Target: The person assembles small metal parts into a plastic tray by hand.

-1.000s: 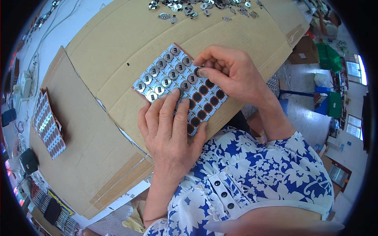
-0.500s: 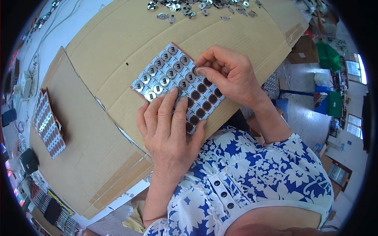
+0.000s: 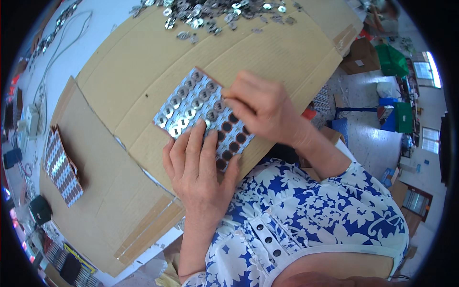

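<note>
A light-blue printed sheet [image 3: 168,109] lies at a slant on the cardboard, with rows of round spots. Silvery metal discs [image 3: 190,114] with dark marks sit on the spots of its far and left rows. Nearer me, the spots are bare black circles [image 3: 229,155] with reddish rims. My left hand [image 3: 200,167] rests flat, fingers spread, the fingertips on the sheet's near-left part and covering some spots. At the sheet's right edge my right hand [image 3: 260,103] is closed in a pinch, thumb against fingers. It is blurred, and whatever lies between the fingertips is hidden.
Many loose metal pieces [image 3: 201,16] lie heaped at the table's far edge. A stack of similar sheets [image 3: 62,167] leans on the left cardboard [image 3: 103,191]. A dark speck [image 3: 147,95] lies left of the sheet. Boxes and green crates [image 3: 392,60] stand on the right.
The whole view has shifted, bringing more of the metal heap in. My right hand has turned and blurred at the sheet's right edge. My left hand stays on the sheet.
</note>
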